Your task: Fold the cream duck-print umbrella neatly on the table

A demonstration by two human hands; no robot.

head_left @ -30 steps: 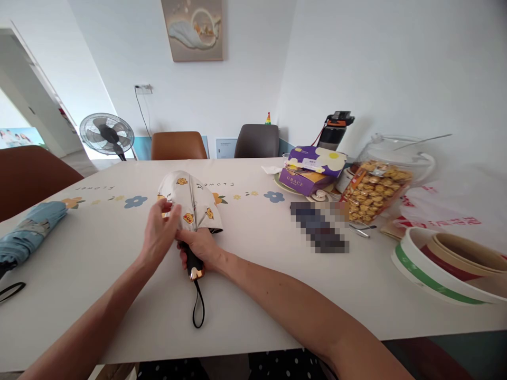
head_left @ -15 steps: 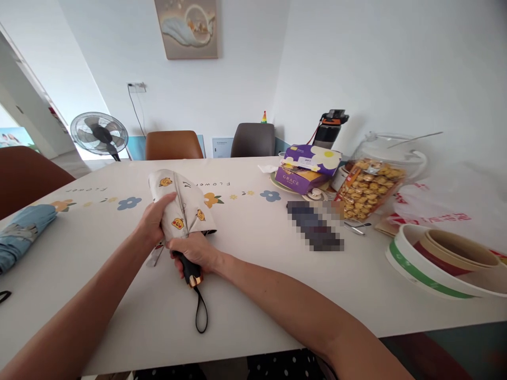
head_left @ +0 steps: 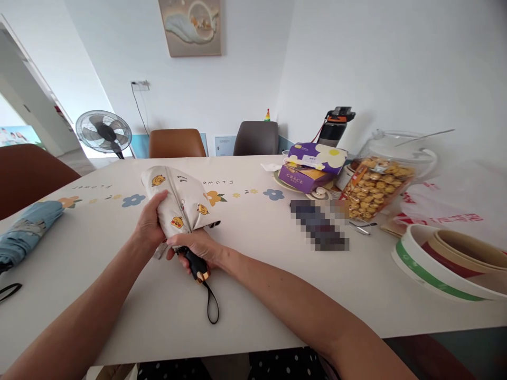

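Right now the cream umbrella (head_left: 180,200) with yellow prints lies folded near the middle of the counter (head_left: 269,274), its canopy pointing away from me. My left hand (head_left: 149,226) wraps the canopy from the left side, grip closed round the bunched fabric. My right hand (head_left: 200,247) sits just below it, grip closed on the black handle (head_left: 197,267), whose gold end pokes out past my fingers. From there the black wrist strap (head_left: 213,306) loops down onto the counter. Well off to the left lies a blue umbrella (head_left: 27,229). To the right stand a purple box (head_left: 311,169) and a cookie jar (head_left: 376,187).
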